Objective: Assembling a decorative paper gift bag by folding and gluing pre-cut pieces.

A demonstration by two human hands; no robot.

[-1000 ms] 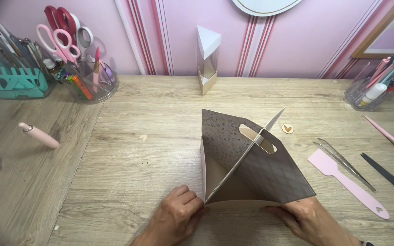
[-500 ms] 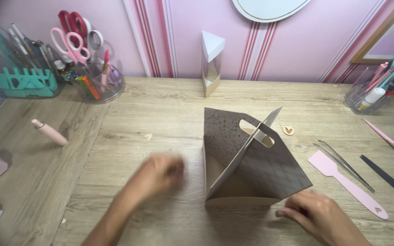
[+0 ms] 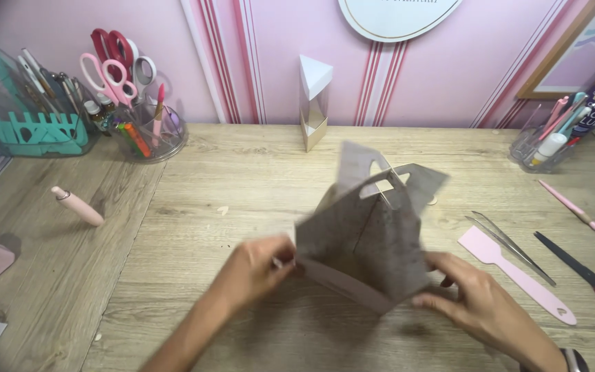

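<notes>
Paper bag (image 3: 370, 234) — grey speckled card with cut-out handle slots, standing at centre frame on the wooden counter (image 3: 242, 179), its flaps rising toward the upper middle and its long axis roughly upright, tilted a little right.

Left hand (image 3: 259, 269) — lower centre, fingers pinched closed on the bag's left edge near its base. The bag lies directly to the right of this hand, touching it.

Right hand (image 3: 476, 303) — lower right, fingers curled against the bag's right bottom corner, gripping or pressing it; motion blur leaves the exact hold unclear. Both hands sit about equally close, one on each side of the base.

Tall triangular box (image 3: 313, 100) — white top with clear sides, upright at upper centre, against the pink striped wall, well apart from the bag.

Pink spatula (image 3: 514, 272) — flat, lying diagonally just right of the right hand, beside metal tweezers (image 3: 511, 246) and red-handled scissors (image 3: 590, 279).

Clear tub (image 3: 142, 117) — upper left, holding pink and red scissors and pens.

Teal rack (image 3: 32, 131) — far upper left.

Pink pen-shaped tool (image 3: 77, 205) — left, lying alone.

Round white sign (image 3: 397, 14) — top centre, gold-rimmed, cut off by the frame.

Clear pen holder (image 3: 549, 141) — upper right.
</notes>
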